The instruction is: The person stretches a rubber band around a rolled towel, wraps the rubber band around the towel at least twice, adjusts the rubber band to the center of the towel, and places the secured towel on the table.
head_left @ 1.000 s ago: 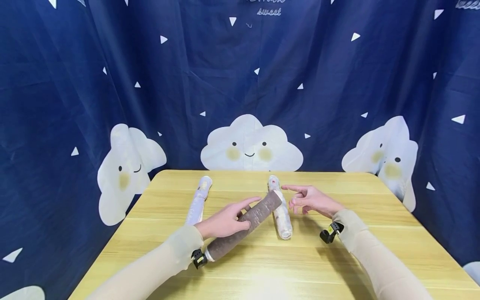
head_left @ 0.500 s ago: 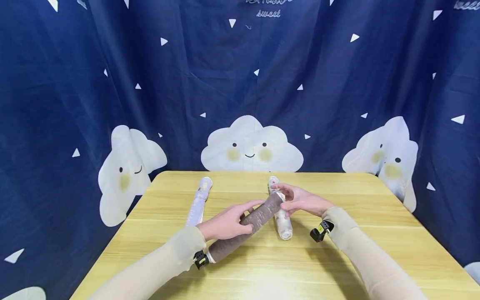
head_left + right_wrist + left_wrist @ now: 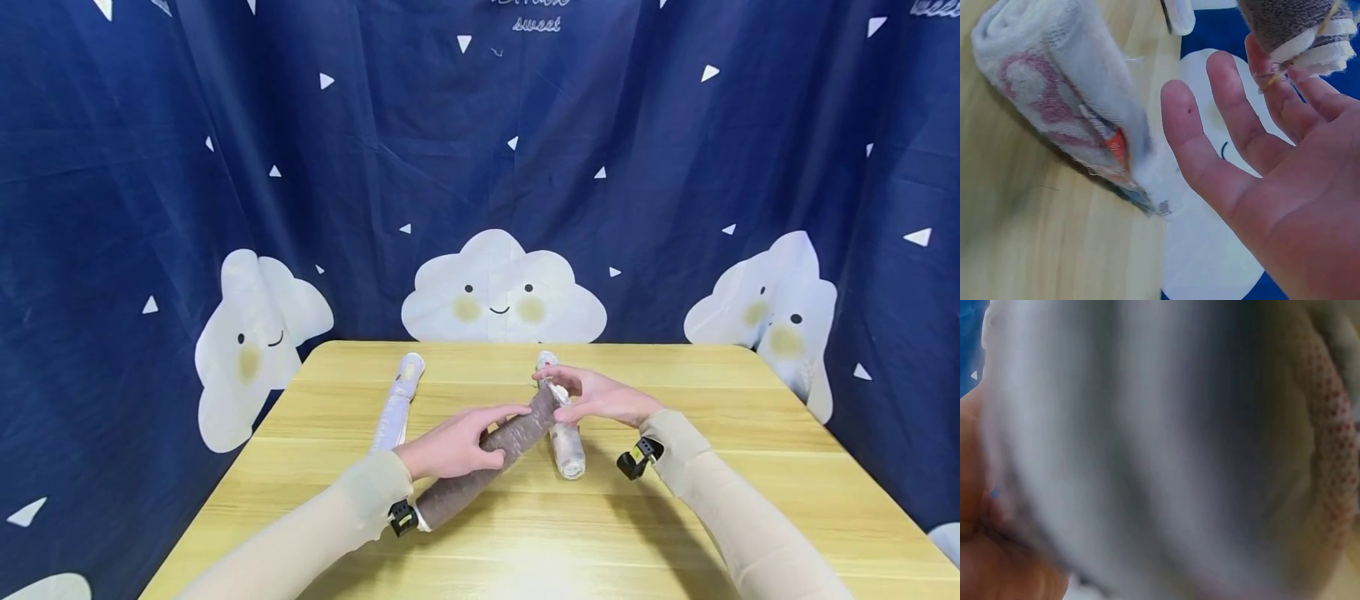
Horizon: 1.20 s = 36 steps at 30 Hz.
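My left hand (image 3: 453, 443) grips a rolled brown towel (image 3: 528, 429) around its middle, thumb on the near side and fingers over the far side. The roll slants from lower left to upper right, its far end overlapping a rolled white patterned towel (image 3: 567, 454) in the head view. At that far end, my right hand (image 3: 606, 398) holds the roll between thumb and index finger. In the right wrist view the brown towel's pale-banded end (image 3: 1300, 31) meets the fingertips, a loose yellow thread hanging there. A blurred rolled end (image 3: 1116, 450) fills the left wrist view.
On the left of the wooden table (image 3: 675, 517) lies a rolled lavender towel (image 3: 393, 412), partly behind the left hand. A dark blue curtain (image 3: 480, 150) with clouds and triangles hangs behind the table's far edge.
My right hand, first pointing beside the white towel, has moved left and taken hold of the brown roll's far end. The left hand keeps its grip and barely moves.
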Each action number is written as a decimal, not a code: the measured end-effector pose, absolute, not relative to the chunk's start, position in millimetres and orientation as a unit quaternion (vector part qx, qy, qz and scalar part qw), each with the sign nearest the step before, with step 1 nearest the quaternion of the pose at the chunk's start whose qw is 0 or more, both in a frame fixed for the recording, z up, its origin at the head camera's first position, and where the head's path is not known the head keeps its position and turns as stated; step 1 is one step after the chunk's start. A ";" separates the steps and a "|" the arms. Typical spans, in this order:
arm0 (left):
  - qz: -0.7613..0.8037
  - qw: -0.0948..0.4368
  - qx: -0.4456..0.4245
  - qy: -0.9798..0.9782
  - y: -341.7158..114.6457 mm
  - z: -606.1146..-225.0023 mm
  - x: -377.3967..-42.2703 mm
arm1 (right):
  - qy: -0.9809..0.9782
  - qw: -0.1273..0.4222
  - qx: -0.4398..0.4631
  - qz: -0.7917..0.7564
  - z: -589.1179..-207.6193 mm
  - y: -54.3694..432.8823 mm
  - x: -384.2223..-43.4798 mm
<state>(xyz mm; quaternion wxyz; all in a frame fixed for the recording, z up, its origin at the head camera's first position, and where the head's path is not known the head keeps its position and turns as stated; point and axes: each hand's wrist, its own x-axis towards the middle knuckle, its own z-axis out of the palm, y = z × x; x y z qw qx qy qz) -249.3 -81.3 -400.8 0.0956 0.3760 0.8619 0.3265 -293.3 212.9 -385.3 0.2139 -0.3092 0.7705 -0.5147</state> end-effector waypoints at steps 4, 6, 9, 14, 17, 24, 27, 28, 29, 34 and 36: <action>0.323 0.096 0.374 0.864 -81.3 -400.7 -250.8 | 0.806 0.187 -0.312 -0.467 -380.0 208.4 -291.8; 0.323 0.090 0.379 0.863 -80.5 -400.3 -251.0 | 0.820 0.181 -0.311 -0.445 -379.3 205.1 -291.7; 0.324 0.077 0.383 0.862 -80.3 -399.5 -250.0 | 0.826 0.182 -0.307 -0.436 -379.4 199.1 -291.4; 0.349 0.056 0.376 0.856 -81.0 -398.5 -247.7 | 0.788 0.188 -0.284 -0.514 -383.3 193.4 -286.5; 0.364 0.023 0.375 0.852 -81.5 -396.9 -248.1 | 0.747 0.188 -0.258 -0.584 -387.7 189.5 -282.9; 0.377 -0.028 0.374 0.847 -81.7 -393.3 -250.4 | 0.623 0.216 -0.224 -0.718 -403.4 176.6 -278.3; 0.381 -0.033 0.369 0.847 -82.5 -393.4 -250.6 | 0.585 0.228 -0.223 -0.746 -409.5 173.4 -276.6; 0.380 -0.036 0.367 0.848 -82.9 -393.6 -250.7 | 0.577 0.230 -0.222 -0.752 -411.4 172.6 -276.2; 0.380 -0.039 0.364 0.849 -83.4 -393.9 -250.8 | 0.570 0.232 -0.222 -0.756 -413.1 171.6 -275.7; 0.379 -0.065 0.358 0.851 -84.5 -395.4 -251.9 | 0.519 0.236 -0.232 -0.788 -420.8 161.6 -273.7; 0.379 -0.076 0.358 0.850 -84.3 -395.4 -252.2 | 0.495 0.235 -0.238 -0.802 -423.7 156.3 -272.2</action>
